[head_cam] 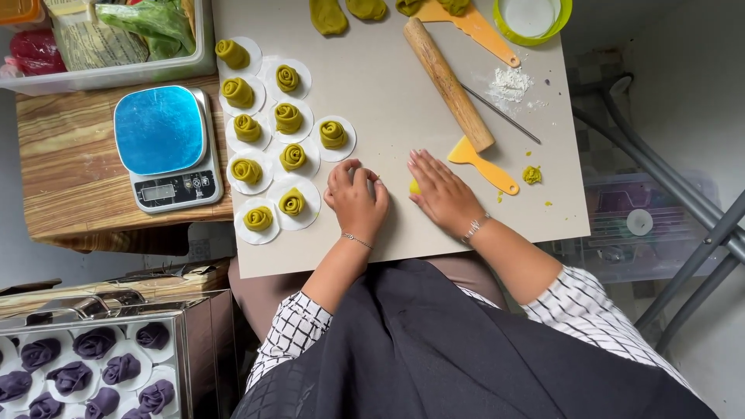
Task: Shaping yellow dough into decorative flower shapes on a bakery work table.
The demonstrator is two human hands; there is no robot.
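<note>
Dark apron (466,365) nearest my camera, my left hand (355,198) curled over a dough piece at frame centre, right hand (442,190) flat, fingers together, covering yellow dough (414,187) just beside it, hands slightly apart on board (388,93).

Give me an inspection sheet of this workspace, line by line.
Surface: grey board, dusted with flour.
Job's things: yellow dough piece under the right hand; green dough roses on paper rounds.
Clutter: rolling pin, orange scrapers, thin skewer, green bowl.
Grippers: left hand curled on the board; right hand flat.
Cables: nothing seen.
Surroundings: blue scale, purple dough roses in a metal tray.
</note>
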